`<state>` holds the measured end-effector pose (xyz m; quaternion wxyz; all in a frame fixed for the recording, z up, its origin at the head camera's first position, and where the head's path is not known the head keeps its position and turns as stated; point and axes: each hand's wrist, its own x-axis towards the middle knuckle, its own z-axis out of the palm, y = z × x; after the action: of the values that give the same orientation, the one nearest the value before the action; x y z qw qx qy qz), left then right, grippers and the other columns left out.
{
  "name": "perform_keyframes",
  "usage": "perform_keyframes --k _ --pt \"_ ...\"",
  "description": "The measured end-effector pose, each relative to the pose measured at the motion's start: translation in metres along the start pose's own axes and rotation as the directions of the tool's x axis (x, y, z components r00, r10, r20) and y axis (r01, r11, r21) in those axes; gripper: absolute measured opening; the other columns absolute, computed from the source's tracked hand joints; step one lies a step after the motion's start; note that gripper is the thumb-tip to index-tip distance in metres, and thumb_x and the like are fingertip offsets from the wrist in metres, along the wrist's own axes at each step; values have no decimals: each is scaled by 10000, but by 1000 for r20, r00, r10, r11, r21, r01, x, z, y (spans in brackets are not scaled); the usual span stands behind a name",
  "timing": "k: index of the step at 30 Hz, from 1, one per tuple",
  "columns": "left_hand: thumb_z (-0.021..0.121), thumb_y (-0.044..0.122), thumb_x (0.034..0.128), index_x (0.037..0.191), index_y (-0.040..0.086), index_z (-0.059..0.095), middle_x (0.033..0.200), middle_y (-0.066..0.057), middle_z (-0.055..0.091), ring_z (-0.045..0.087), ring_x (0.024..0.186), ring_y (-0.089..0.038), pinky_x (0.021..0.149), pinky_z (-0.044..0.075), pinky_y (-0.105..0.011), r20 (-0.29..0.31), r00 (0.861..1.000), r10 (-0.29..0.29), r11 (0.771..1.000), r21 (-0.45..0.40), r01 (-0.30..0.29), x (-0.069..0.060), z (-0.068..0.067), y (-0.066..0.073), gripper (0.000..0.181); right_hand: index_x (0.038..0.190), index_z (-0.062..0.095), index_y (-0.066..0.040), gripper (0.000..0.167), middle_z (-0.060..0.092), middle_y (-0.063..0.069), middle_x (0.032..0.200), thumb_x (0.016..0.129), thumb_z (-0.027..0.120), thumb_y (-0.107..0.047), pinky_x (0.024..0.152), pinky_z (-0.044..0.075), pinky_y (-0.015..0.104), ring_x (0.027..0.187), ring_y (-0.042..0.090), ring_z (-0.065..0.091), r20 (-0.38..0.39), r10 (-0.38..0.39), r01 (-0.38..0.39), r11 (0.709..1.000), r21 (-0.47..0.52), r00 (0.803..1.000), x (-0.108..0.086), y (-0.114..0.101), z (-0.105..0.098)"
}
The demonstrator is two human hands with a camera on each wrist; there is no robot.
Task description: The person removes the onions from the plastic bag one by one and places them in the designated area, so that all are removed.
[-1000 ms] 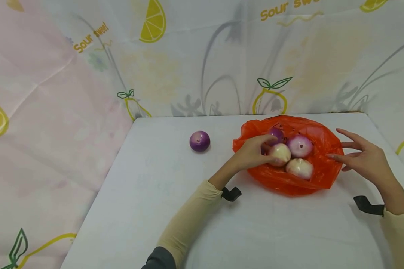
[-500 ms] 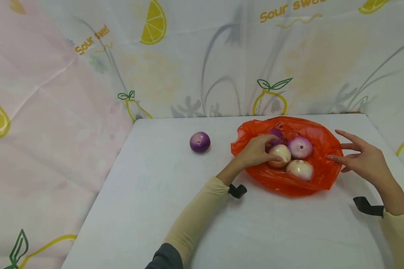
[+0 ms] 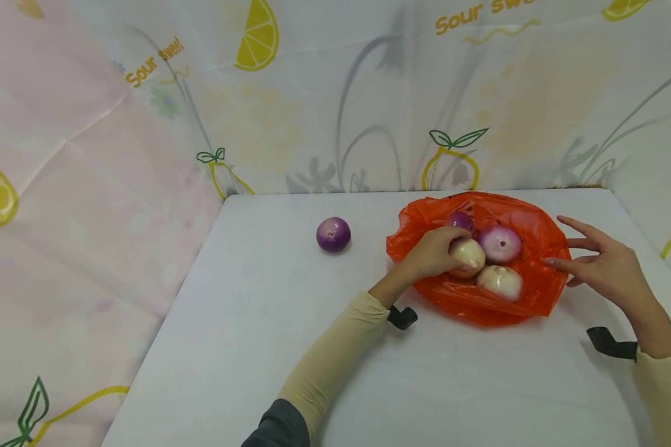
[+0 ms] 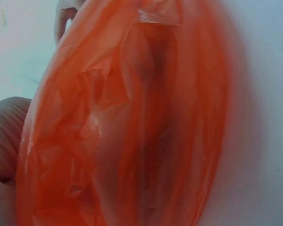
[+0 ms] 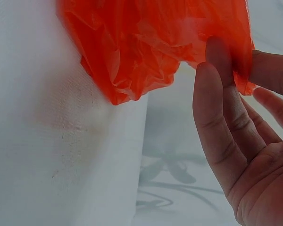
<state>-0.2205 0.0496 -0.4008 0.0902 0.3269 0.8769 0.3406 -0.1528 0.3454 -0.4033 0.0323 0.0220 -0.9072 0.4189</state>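
An orange-red plastic bag (image 3: 542, 230) lies spread open at the right of the table, with several onions in it. My left hand (image 3: 438, 251) reaches in over its left rim and grips a pale onion (image 3: 467, 257). Behind that onion a purple onion (image 3: 460, 220) is partly covered by my fingers. A pink-purple onion (image 3: 500, 244) and another pale onion (image 3: 500, 283) lie to the right, untouched. With thumb and a finger my right hand (image 3: 606, 264) pinches the bag's right edge, also seen in the right wrist view. In the left wrist view the bag hides most of the left hand.
A single purple onion (image 3: 333, 234) sits on the white table (image 3: 246, 298), left of the bag. Behind the table's back edge hangs a lemon-print cloth (image 3: 313, 112). Black wrist mounts (image 3: 612, 343) stick out beside both sleeves.
My left hand has moved slightly right and its fingers have closed further round the pale onion. The right hand stays at the bag's edge, practically still.
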Motion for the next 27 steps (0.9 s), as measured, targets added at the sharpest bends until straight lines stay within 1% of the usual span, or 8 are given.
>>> perform_keyframes --k 5,11,15,19,22,27 --pt "794 172 852 1303 96 610 1231 11 630 540 1108 -79 961 370 -110 -10 1000 22 999 50 -21 1 5 -4 492 1563 296 -227 794 484 419 1255 905 739 -186 508 557 275 609 19 650 -4 -2 2 1000 -4 1000 1 0 -1" --pt "793 146 846 1311 112 612 1209 17 643 547 1083 -83 947 381 -113 -11 999 38 999 38 -38 1 9 -7 500 1566 284 -227 803 482 420 1257 905 739 -198 511 559 279 608 32 655 2 10 -10 1000 -6 1000 1 0 -1" --pt "800 155 841 1306 129 617 1202 30 643 547 1078 -74 944 377 -110 -13 999 52 998 44 -51 2 10 -9 501 1565 287 -227 794 481 417 1260 910 734 -205 511 558 278 624 -12 638 -1 16 -16 1000 -3 1000 1 0 -1" --pt "805 158 839 1308 134 615 1209 35 637 541 1084 -61 938 374 -102 -10 999 45 999 21 -44 2 11 -11 507 1562 297 -230 782 479 415 1258 912 730 -195 509 558 277 634 -39 629 -4 13 -13 1000 12 1000 0 0 0" --pt "809 153 835 1310 134 614 1212 35 633 536 1087 -55 930 375 -97 -8 999 36 999 0 -36 0 12 -12 514 1561 301 -239 783 482 413 1255 910 733 -190 509 559 277 631 -26 636 -7 10 -10 1000 19 1000 -1 -1 0" --pt "818 145 825 1304 130 619 1209 35 634 535 1083 -55 918 383 -97 -10 999 40 999 -18 -41 -2 8 -10 518 1564 288 -273 797 477 409 1262 909 735 -194 514 562 284 622 1 645 -3 18 -18 1000 18 1000 -2 0 0"
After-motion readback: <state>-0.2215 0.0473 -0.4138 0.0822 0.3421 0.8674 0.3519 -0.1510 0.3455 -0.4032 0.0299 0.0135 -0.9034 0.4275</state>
